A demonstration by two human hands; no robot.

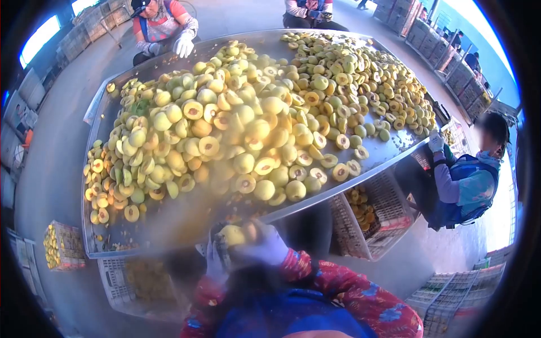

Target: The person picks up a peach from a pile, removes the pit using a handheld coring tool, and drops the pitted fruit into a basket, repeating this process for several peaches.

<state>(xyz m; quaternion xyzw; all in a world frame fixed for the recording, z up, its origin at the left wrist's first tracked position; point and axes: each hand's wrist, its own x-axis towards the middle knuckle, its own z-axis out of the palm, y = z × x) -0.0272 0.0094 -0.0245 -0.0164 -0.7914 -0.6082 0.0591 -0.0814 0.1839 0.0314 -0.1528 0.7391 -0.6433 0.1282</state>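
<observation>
I see blurred yellow-green fruit (231,235), held at metal table's (383,155) near edge; beyond it, heaped fruit (258,130), many halved, brown centres showing.

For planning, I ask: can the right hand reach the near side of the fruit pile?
Probably yes: nothing visible blocks the way over the table rim to the fruit pile, but the right hand seems occupied.

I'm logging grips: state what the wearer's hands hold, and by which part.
The left hand holds a fruit, seemingly round its left side; the right hand is close by, too blurred to tell its hold.
</observation>
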